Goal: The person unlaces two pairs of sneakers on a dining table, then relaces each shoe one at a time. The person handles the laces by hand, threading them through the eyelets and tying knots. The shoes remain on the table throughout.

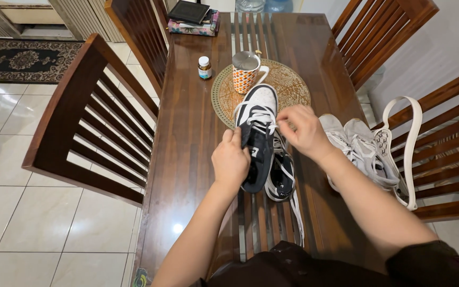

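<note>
A black and white sneaker (pixel 258 125) lies toe-away on the dark wooden table (pixel 187 133), its toe resting on a round woven placemat (pixel 288 85). My left hand (pixel 230 162) grips the sneaker's left side near the heel. My right hand (pixel 304 129) pinches the white lace (pixel 264 118) over the tongue. A second black and white sneaker (pixel 281 178) lies under and to the right of the first, with a loose lace trailing toward me.
A patterned mug (pixel 246 72) stands on the placemat and a small bottle (pixel 204 67) beside it. A grey-white bag with long straps (pixel 370 146) lies at the right. Books (pixel 192 18) sit at the far end. Wooden chairs (pixel 96 122) surround the table.
</note>
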